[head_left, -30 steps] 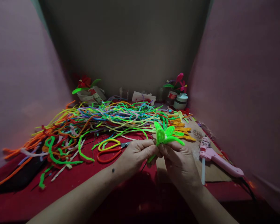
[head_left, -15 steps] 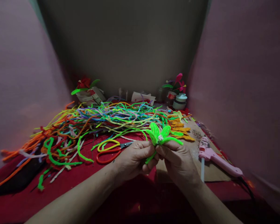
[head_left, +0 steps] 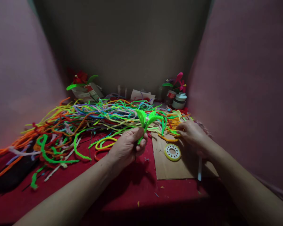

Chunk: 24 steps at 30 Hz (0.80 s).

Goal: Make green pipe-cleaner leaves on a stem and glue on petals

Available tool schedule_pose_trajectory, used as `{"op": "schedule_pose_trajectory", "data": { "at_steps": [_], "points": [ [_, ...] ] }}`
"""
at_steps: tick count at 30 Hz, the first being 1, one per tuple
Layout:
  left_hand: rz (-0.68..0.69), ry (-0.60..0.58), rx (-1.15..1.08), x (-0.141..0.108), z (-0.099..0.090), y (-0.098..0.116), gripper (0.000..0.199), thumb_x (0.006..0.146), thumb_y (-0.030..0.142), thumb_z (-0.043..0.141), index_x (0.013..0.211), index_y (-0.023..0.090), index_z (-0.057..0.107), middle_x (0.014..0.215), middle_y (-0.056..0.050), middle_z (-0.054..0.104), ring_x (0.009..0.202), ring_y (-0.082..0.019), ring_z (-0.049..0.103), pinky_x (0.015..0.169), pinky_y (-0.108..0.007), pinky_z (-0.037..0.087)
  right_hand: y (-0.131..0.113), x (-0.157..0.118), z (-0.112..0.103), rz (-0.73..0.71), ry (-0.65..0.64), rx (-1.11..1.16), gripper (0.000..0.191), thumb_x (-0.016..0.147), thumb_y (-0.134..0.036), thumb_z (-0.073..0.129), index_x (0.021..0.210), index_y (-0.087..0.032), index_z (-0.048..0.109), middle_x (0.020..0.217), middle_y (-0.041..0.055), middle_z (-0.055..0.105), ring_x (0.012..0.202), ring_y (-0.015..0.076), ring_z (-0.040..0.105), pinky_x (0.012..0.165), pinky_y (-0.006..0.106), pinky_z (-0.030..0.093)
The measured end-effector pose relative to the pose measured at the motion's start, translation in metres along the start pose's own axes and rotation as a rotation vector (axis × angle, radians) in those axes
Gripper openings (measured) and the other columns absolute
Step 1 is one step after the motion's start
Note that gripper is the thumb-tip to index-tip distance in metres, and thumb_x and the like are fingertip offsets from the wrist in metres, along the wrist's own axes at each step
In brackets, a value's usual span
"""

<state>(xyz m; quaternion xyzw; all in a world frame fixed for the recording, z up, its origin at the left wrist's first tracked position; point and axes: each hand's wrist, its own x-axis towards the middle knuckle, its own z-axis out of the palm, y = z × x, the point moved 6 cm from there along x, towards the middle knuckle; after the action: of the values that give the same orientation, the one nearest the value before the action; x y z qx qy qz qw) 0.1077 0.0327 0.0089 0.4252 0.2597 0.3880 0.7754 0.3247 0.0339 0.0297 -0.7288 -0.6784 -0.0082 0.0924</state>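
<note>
My left hand [head_left: 129, 144] is closed in a pinch round the stem of a bright green pipe-cleaner flower [head_left: 146, 118]. The flower stands upright, its petals spread about a small pale centre. Away to the right, my right hand [head_left: 191, 131] reaches over a cardboard sheet [head_left: 162, 169], fingers bent and somewhat apart. Its fingertips are at a green looped pipe-cleaner piece [head_left: 173, 132] among orange pipe-cleaner pieces [head_left: 166, 138]; I see nothing held. Partly behind my left hand lie scissors [head_left: 106, 143] with yellow and red handles.
A heap of coloured pipe cleaners [head_left: 113, 116] spreads over the red cloth [head_left: 122, 197]. A roll of tape [head_left: 172, 152] lies on the cardboard. My right arm mostly hides the glue gun, leaving its glue stick [head_left: 199, 168] visible. A lidded jar [head_left: 179, 100] stands at the back.
My right hand has let go of the flower and moved right and forward to the orange and green pieces. My left hand keeps the flower, shifted left and up. The tape roll is now uncovered.
</note>
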Motion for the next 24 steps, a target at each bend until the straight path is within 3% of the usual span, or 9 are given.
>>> {"op": "schedule_pose_trajectory", "data": {
  "at_steps": [7, 12, 17, 24],
  "points": [
    [-0.011, -0.007, -0.021, 0.003, -0.004, -0.004, 0.028, 0.076, 0.039, 0.065, 0.072, 0.013, 0.055, 0.051, 0.005, 0.046, 0.036, -0.002, 0.031, 0.035, -0.013, 0.021, -0.01, 0.013, 0.013, 0.017, -0.103, -0.215, 0.023, 0.067, -0.007, 0.051, 0.076, -0.011, 0.072, 0.079, 0.0185, 0.067, 0.073, 0.0238, 0.058, 0.058, 0.029, 0.029],
    [-0.001, 0.077, -0.063, 0.003, -0.006, -0.004, 0.026, 0.072, 0.034, 0.069, 0.07, 0.012, 0.055, 0.051, 0.004, 0.047, 0.037, -0.002, 0.035, 0.035, -0.011, 0.025, -0.011, 0.012, 0.015, -0.044, -0.104, -0.233, 0.03, 0.071, -0.01, 0.048, 0.087, -0.02, 0.072, 0.077, 0.0102, 0.067, 0.07, 0.0201, 0.055, 0.058, 0.028, 0.028],
    [-0.019, 0.1, -0.062, 0.003, -0.004, -0.005, 0.024, 0.077, 0.033, 0.064, 0.07, 0.012, 0.057, 0.051, 0.003, 0.049, 0.037, -0.003, 0.039, 0.035, -0.012, 0.028, -0.004, 0.016, 0.018, -0.126, -0.022, -0.242, 0.02, 0.075, -0.022, 0.053, 0.084, -0.021, 0.071, 0.084, 0.0093, 0.063, 0.072, 0.0196, 0.052, 0.058, 0.028, 0.027],
    [-0.062, 0.165, -0.156, 0.002, -0.006, -0.008, 0.019, 0.083, 0.023, 0.057, 0.069, 0.011, 0.056, 0.056, 0.002, 0.051, 0.041, -0.003, 0.043, 0.039, -0.011, 0.034, -0.007, 0.007, 0.007, -0.192, 0.187, -0.249, 0.012, 0.077, -0.014, 0.05, 0.074, -0.018, 0.062, 0.082, 0.007, 0.063, 0.075, 0.0183, 0.053, 0.06, 0.027, 0.031]
  ]
}}
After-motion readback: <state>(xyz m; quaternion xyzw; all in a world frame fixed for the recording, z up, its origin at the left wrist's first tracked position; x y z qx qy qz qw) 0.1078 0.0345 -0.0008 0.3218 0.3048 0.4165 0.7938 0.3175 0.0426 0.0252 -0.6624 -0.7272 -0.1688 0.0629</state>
